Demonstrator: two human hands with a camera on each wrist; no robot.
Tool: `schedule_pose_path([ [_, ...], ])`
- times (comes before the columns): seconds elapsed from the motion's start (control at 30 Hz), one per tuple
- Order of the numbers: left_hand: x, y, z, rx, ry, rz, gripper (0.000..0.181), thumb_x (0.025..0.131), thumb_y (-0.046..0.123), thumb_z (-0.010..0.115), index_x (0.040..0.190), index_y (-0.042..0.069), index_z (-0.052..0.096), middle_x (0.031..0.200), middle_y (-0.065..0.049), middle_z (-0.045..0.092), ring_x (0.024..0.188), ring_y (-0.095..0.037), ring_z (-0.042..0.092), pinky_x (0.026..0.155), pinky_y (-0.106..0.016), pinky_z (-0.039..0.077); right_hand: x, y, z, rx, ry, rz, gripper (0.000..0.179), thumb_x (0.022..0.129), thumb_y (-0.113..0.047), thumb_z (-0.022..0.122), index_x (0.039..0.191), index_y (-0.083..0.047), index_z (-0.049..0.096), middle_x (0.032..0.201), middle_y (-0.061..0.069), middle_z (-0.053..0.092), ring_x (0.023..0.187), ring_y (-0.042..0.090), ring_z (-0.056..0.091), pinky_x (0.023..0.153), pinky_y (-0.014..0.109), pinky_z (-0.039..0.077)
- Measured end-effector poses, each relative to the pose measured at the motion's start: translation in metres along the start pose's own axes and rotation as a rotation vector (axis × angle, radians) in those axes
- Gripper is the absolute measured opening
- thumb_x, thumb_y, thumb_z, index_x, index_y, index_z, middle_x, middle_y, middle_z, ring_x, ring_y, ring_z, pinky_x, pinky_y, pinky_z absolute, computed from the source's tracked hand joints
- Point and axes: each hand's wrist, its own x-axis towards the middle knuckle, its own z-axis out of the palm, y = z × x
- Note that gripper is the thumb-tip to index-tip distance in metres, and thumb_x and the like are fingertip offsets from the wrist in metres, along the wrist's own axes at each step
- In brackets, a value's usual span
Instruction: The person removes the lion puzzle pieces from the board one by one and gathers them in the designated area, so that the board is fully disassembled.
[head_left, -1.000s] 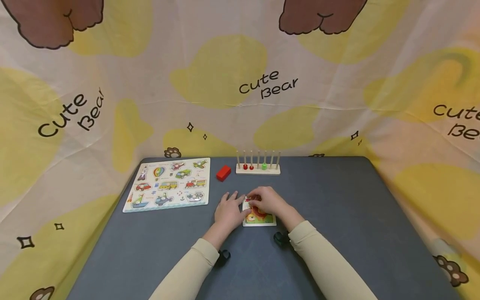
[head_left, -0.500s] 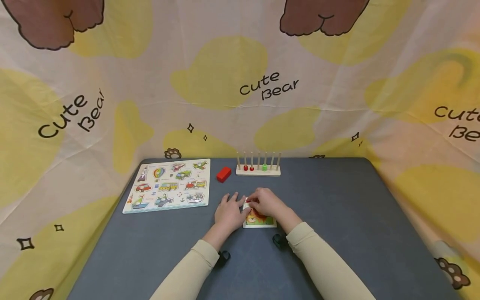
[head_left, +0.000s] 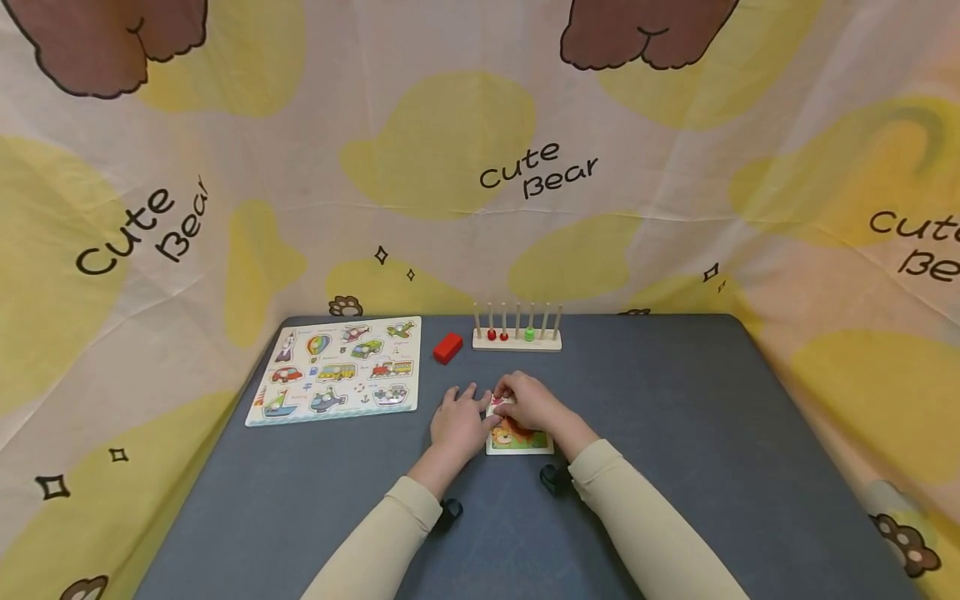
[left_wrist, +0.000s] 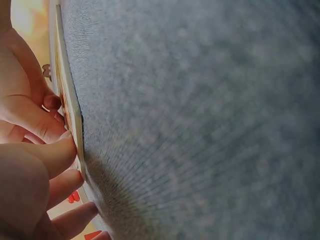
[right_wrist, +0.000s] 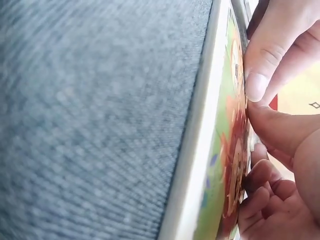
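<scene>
A small lion picture puzzle (head_left: 519,437) with a pale border lies flat on the table in front of me. My left hand (head_left: 457,425) rests along its left side with fingers spread, the thumb touching the board's edge in the left wrist view. Over the upper part of the puzzle, my right hand (head_left: 534,404) has its fingers curled, thumb and fingertips pinching at a piece on the surface. The piece itself is mostly hidden. Close up, the lion picture (right_wrist: 232,145) shows beneath the right fingers, and the two thumbs nearly meet.
A larger vehicle puzzle board (head_left: 337,371) lies at the left. Behind the hands are a red block (head_left: 447,348) and a wooden peg rack (head_left: 517,343) with red and green beads. Printed cloth (head_left: 480,167) walls the grey table (head_left: 675,400) on the back and sides.
The right hand shifts slightly at the top of the lion puzzle, its wrist moving a little left. The left hand and the other things stay in place.
</scene>
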Motion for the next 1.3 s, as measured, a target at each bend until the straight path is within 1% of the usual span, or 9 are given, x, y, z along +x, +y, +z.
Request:
schedule_pose_path([
  [0.1,0.000,0.001,-0.001,-0.002,-0.005,0.000,0.057,0.093,0.049,0.067,0.145,0.027,0.057,0.157,-0.008,0.045,0.148,-0.038,0.033,0.114,-0.057,0.038,0.000,0.001,0.001,0.013,0.008,0.009,0.018,0.091,-0.021,0.077,0.103,-0.012,0.068,0.097,0.003,0.058,0.087,0.018,0.055,0.087,0.038,0.051],
  [0.27,-0.002,0.001,-0.002,-0.009,-0.005,-0.009,0.057,0.094,0.049,0.066,0.145,0.026,0.057,0.157,-0.008,0.045,0.148,-0.038,0.032,0.114,-0.057,0.038,-0.002,0.001,0.001,0.062,0.016,0.012,0.018,0.091,-0.022,0.077,0.103,-0.014,0.066,0.099,0.001,0.061,0.088,0.018,0.056,0.086,0.038,0.050],
  [0.47,-0.002,0.000,-0.003,-0.007,0.000,-0.012,0.056,0.093,0.049,0.067,0.144,0.027,0.057,0.158,-0.007,0.045,0.149,-0.037,0.032,0.114,-0.057,0.038,-0.003,0.006,0.000,0.189,0.029,-0.037,0.016,0.092,-0.018,0.076,0.103,-0.016,0.065,0.090,0.000,0.062,0.077,0.018,0.054,0.069,0.032,0.047],
  [0.57,0.000,0.000,-0.003,-0.009,0.007,-0.018,0.055,0.093,0.048,0.068,0.143,0.027,0.059,0.157,-0.007,0.046,0.149,-0.037,0.032,0.113,-0.058,0.038,-0.003,0.006,-0.002,0.231,0.032,-0.055,0.014,0.093,-0.018,0.075,0.106,-0.018,0.069,0.090,-0.001,0.064,0.076,0.017,0.055,0.067,0.029,0.049],
  [0.7,0.001,0.000,-0.002,-0.008,0.006,-0.018,0.055,0.092,0.048,0.068,0.143,0.026,0.059,0.157,-0.007,0.045,0.149,-0.037,0.032,0.113,-0.058,0.039,-0.004,0.005,-0.006,0.261,0.070,-0.039,0.013,0.092,-0.022,0.075,0.105,-0.021,0.074,0.090,-0.002,0.067,0.077,0.017,0.058,0.067,0.029,0.051],
  [0.87,0.001,-0.001,0.000,-0.025,-0.008,-0.019,0.058,0.092,0.048,0.069,0.145,0.026,0.057,0.158,-0.007,0.044,0.149,-0.037,0.031,0.115,-0.058,0.036,-0.008,0.006,-0.014,0.305,0.135,0.008,0.012,0.089,-0.027,0.078,0.099,-0.019,0.077,0.085,-0.002,0.068,0.076,0.016,0.059,0.066,0.029,0.051],
  [1.0,0.000,0.000,0.001,-0.033,-0.014,-0.020,0.058,0.093,0.047,0.069,0.145,0.025,0.057,0.158,-0.008,0.044,0.149,-0.038,0.030,0.117,-0.059,0.033,-0.010,0.010,-0.021,0.352,0.157,0.032,0.014,0.088,-0.028,0.080,0.099,-0.019,0.078,0.084,-0.001,0.071,0.074,0.016,0.062,0.063,0.029,0.053],
  [1.17,0.000,0.001,0.000,-0.023,-0.016,-0.007,0.058,0.093,0.046,0.069,0.145,0.024,0.057,0.158,-0.009,0.045,0.149,-0.038,0.031,0.117,-0.058,0.033,-0.014,0.018,-0.033,0.394,0.189,0.031,0.015,0.088,-0.028,0.079,0.099,-0.018,0.080,0.087,-0.001,0.075,0.071,0.016,0.065,0.063,0.033,0.057],
  [1.3,0.000,0.002,-0.002,-0.017,-0.022,-0.002,0.058,0.093,0.045,0.069,0.146,0.023,0.057,0.158,-0.009,0.044,0.149,-0.038,0.031,0.117,-0.058,0.032,-0.019,0.024,-0.044,0.387,0.199,0.031,0.016,0.088,-0.028,0.079,0.101,-0.018,0.081,0.092,0.000,0.076,0.074,0.017,0.063,0.066,0.032,0.057],
])
